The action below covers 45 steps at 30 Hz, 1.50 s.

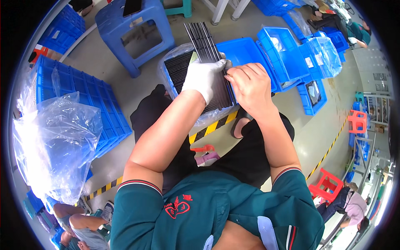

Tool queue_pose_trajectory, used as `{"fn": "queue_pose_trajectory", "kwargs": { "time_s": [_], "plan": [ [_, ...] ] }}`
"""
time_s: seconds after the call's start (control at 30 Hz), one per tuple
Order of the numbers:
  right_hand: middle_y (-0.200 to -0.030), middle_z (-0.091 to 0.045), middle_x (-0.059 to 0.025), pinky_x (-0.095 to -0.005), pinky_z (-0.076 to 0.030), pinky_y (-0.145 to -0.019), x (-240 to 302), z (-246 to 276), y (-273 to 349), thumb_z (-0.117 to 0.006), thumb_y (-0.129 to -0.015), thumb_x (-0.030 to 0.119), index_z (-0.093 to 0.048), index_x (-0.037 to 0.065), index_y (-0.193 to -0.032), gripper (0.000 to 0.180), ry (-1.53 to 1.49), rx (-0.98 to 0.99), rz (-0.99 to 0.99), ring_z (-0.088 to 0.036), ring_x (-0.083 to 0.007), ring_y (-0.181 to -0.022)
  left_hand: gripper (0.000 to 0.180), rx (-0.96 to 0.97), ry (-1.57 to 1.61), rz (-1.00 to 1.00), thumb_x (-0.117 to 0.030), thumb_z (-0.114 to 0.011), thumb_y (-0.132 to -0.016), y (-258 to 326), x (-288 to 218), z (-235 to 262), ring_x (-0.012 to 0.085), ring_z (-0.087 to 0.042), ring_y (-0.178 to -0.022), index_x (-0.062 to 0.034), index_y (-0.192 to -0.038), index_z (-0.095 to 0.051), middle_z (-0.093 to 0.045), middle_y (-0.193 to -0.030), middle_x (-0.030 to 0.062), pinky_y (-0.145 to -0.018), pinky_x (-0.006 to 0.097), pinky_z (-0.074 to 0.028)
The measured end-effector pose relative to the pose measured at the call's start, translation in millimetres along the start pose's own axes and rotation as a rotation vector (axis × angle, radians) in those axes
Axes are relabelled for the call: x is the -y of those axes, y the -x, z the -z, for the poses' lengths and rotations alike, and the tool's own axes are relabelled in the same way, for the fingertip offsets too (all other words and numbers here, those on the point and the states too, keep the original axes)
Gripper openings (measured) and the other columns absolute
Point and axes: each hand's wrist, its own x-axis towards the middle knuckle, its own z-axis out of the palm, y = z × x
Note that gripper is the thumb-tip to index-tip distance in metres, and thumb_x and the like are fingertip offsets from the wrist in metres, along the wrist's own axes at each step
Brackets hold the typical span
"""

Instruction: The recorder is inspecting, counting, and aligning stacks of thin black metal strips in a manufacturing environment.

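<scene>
My left hand (pixel 202 77), in a white glove, is wrapped round a bundle of long, thin black strips (pixel 203 39). They stand out beyond the glove, side by side, and their lower ends reach back over the blue crate. My bare right hand (pixel 251 85) is closed in a pinch at the right edge of the bundle, close to the gloved fingertips. What lies between its fingertips is too small to make out. Under my hands, a blue crate lined with clear plastic (pixel 166 79) holds rows of more black strips (pixel 179 68).
Beside the crate on the right is a blue bin (pixel 237 48), with stacked blue trays (pixel 281 54) further right. A blue stool (pixel 135 35) stands at the far left. Tall blue crates (pixel 79 89) with clear plastic sheeting (pixel 62 133) are on my left. Other people sit or bend farther off.
</scene>
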Motion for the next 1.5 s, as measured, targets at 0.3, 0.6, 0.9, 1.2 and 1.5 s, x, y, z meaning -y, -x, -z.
{"fn": "queue_pose_trajectory", "kwargs": {
  "time_s": [0.3,0.6,0.9,1.2,1.5],
  "plan": [
    [-0.066,-0.063,-0.0043,-0.0349,-0.045,-0.059,4.4,-4.1,3.1,-0.075,-0.074,0.012,-0.061,0.008,-0.069,0.015,0.003,-0.111,-0.121,-0.06,-0.0239,-0.061,0.015,-0.028,0.099,0.021,0.007,-0.059,-0.084,6.8,1.2,-9.8,0.0218,-0.061,-0.078,-0.0003,-0.096,-0.056,-0.06,-0.084,0.0103,-0.072,0.033,-0.051],
    [-0.079,-0.067,-0.0058,-0.0352,-0.051,-0.067,3.8,-2.6,-3.0,-0.072,-0.078,0.011,-0.065,0.006,-0.082,0.009,-0.215,0.042,-0.227,-0.063,-0.0259,-0.073,0.015,-0.092,0.109,0.05,0.006,-0.061,-0.083,2.2,-6.1,3.5,0.0218,-0.062,-0.081,-0.0001,-0.097,-0.059,-0.063,-0.087,0.0104,-0.074,0.034,-0.051],
    [-0.071,-0.064,-0.0059,-0.0341,-0.046,-0.056,3.8,-2.1,-9.3,-0.076,-0.072,0.007,-0.063,0.008,-0.074,0.013,-0.129,-0.192,-0.093,-0.059,-0.0253,-0.062,0.016,-0.031,0.082,0.017,0.008,-0.059,-0.084,0.4,-1.4,4.1,0.0249,-0.063,-0.078,0.0001,-0.098,-0.055,-0.062,-0.083,0.0129,-0.067,0.036,-0.052],
    [-0.076,-0.062,-0.0012,-0.0241,-0.044,-0.061,-9.0,1.5,3.2,-0.076,-0.078,0.007,-0.072,0.005,-0.085,0.008,-0.641,-0.067,-0.623,-0.056,-0.0108,-0.069,0.01,0.052,0.211,0.161,0.001,-0.052,-0.092,8.0,-9.1,-2.1,0.0302,-0.063,-0.081,0.0003,-0.1,-0.057,-0.062,-0.091,0.0154,-0.073,0.046,-0.054],
    [-0.081,-0.061,-0.0026,-0.0297,-0.047,-0.069,-7.8,0.1,3.2,-0.08,-0.071,0.009,-0.073,0.007,-0.08,0.011,-0.516,-0.055,-0.509,-0.059,-0.0183,-0.08,0.012,0.047,0.235,0.207,0.003,-0.055,-0.089,4.2,-11.9,-1.5,0.0274,-0.063,-0.087,0.0004,-0.101,-0.059,-0.064,-0.094,0.0151,-0.082,0.039,-0.053]
  ]
}}
